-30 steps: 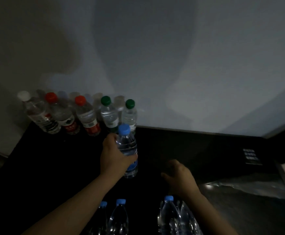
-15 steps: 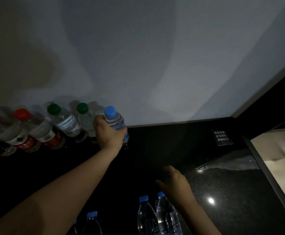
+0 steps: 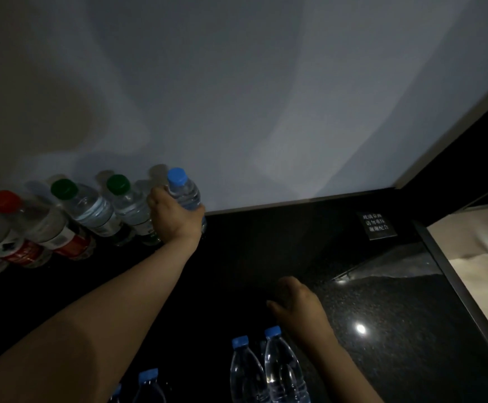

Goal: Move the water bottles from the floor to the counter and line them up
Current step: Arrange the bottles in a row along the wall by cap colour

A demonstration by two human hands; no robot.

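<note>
Left hand [image 3: 176, 219] grips the blue-cap bottle [image 3: 184, 191] just beside the nearest green-cap bottle [image 3: 128, 206]; right hand [image 3: 298, 303], loosely curled and empty, lies well apart from it.

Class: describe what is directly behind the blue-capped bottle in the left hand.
Only the pale wall, with a faint shadow on it, shows behind the blue-capped bottle. The left hand covers its lower body, so the base is hidden.

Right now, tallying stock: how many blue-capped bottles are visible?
5 blue-capped bottles: one in the left hand by the wall, two near the right hand, two at the bottom edge; more may be hidden.
</note>
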